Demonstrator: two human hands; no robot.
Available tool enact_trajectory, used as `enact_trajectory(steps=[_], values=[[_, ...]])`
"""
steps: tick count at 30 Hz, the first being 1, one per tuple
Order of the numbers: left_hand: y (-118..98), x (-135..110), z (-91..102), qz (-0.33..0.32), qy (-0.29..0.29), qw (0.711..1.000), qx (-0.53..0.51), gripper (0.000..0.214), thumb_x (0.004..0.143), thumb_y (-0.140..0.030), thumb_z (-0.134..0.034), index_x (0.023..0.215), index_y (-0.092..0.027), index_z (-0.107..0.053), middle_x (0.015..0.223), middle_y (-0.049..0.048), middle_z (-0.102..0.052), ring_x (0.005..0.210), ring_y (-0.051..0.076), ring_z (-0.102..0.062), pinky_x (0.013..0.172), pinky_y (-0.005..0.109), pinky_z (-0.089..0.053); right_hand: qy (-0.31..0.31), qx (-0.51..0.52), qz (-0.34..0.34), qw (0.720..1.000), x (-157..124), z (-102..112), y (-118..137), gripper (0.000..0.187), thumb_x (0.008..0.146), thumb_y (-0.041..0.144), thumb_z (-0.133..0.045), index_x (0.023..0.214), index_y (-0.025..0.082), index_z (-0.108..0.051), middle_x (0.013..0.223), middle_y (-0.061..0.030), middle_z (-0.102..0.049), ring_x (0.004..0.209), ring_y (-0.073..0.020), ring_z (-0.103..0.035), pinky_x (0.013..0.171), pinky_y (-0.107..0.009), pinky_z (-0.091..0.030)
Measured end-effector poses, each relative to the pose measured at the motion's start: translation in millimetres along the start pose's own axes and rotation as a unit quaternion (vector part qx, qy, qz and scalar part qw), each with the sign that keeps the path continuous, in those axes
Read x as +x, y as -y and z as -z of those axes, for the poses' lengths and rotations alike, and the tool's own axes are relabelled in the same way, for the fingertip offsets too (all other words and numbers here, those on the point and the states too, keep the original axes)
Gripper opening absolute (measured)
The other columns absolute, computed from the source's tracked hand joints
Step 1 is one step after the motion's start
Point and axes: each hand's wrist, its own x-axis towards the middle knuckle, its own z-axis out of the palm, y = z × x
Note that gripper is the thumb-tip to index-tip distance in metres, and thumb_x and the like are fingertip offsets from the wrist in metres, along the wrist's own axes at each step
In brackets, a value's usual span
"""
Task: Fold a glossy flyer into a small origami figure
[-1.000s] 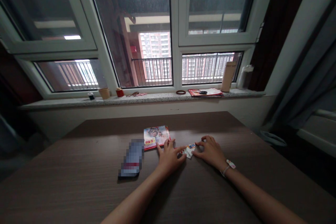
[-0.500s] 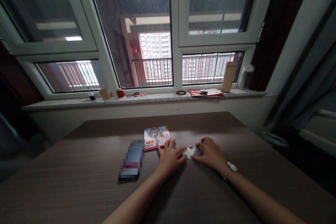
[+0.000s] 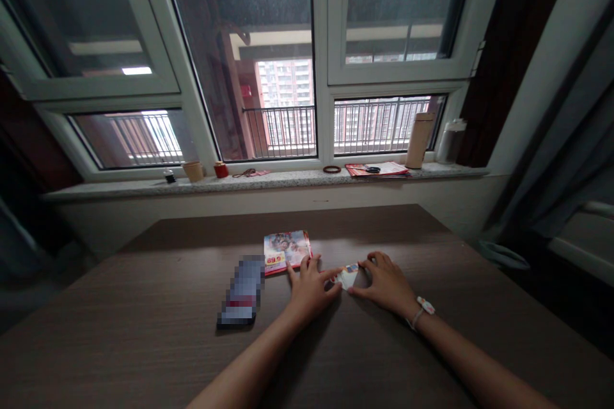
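Note:
A small folded piece of printed paper (image 3: 347, 276) lies on the brown wooden table (image 3: 144, 332) between my two hands. My left hand (image 3: 309, 287) rests on the table with fingers spread, its thumb and forefinger touching the paper's left edge. My right hand (image 3: 386, 281) is curled, its fingertips pinching the paper's right side. A stack of colourful leaflets (image 3: 286, 250) lies just beyond my left hand. A dark phone-like object (image 3: 242, 293) lies to the left of it.
On the stone windowsill (image 3: 268, 182) stand a small cup (image 3: 194, 170), a red pot (image 3: 220, 170), a ring (image 3: 330, 169), red papers with scissors (image 3: 377, 169), a tall tan flask (image 3: 418, 139) and a jar (image 3: 448, 139). A grey curtain (image 3: 566, 160) hangs at the right.
Both hands stay on the small paper; my right hand has shifted slightly, and the view has drifted a little.

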Motion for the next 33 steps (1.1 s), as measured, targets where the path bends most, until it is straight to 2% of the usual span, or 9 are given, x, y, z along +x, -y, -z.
enact_trajectory(steps=[4, 8, 12, 19, 33], values=[[1, 1, -1.0, 0.001, -0.001, 1.0, -0.003, 0.039, 0.081, -0.06, -0.053, 0.12, -0.055, -0.055, 0.146, 0.0007, -0.039, 0.137, 0.036, -0.024, 0.102, 0.073, 0.005, -0.006, 0.002, 0.01, 1.0, 0, 1, -2, 0.067, 0.068, 0.07, -0.062, 0.115, 0.022, -0.064, 0.122, -0.0128, -0.052, 0.119, -0.0293, -0.044, 0.1, -0.039, -0.034], [1, 1, 0.6, -0.001, 0.007, 1.0, 0.002, 0.039, 0.082, -0.061, -0.051, 0.12, -0.056, -0.054, 0.147, 0.0008, -0.038, 0.137, 0.035, -0.025, 0.102, 0.073, 0.006, -0.044, -0.006, -0.004, 0.999, 3, 3, 4, 0.05, 0.08, 0.065, -0.052, 0.102, 0.024, -0.07, 0.112, -0.01, -0.057, 0.111, -0.0258, -0.048, 0.096, -0.036, -0.036], [-1, 0, 3.6, 0.002, 0.008, 1.0, 0.005, 0.04, 0.082, -0.061, -0.051, 0.121, -0.056, -0.053, 0.147, 0.0005, -0.038, 0.138, 0.035, -0.023, 0.102, 0.073, 0.006, -0.065, -0.041, -0.005, 0.997, 8, 2, 13, 0.048, 0.082, 0.062, -0.051, 0.09, 0.02, -0.072, 0.101, -0.0109, -0.059, 0.105, -0.0257, -0.05, 0.092, -0.035, -0.038], [-2, -1, 6.6, 0.007, 0.021, 1.0, 0.008, 0.04, 0.083, -0.061, -0.05, 0.122, -0.055, -0.053, 0.148, -0.0001, -0.036, 0.138, 0.036, -0.021, 0.102, 0.072, 0.006, -0.071, -0.089, 0.016, 0.993, 12, -2, 15, 0.05, 0.078, 0.064, -0.056, 0.09, 0.018, -0.071, 0.104, -0.0137, -0.061, 0.115, -0.0303, -0.045, 0.098, -0.04, -0.032], [2, 1, 0.9, 0.001, 0.013, 1.0, 0.005, 0.04, 0.081, -0.063, -0.05, 0.121, -0.057, -0.052, 0.148, -0.0006, -0.037, 0.138, 0.036, -0.022, 0.101, 0.074, 0.006, -0.035, -0.033, 0.064, 0.997, 5, -1, -2, 0.064, 0.066, 0.072, -0.062, 0.105, 0.021, -0.067, 0.115, -0.0119, -0.057, 0.123, -0.0319, -0.039, 0.102, -0.043, -0.031]])
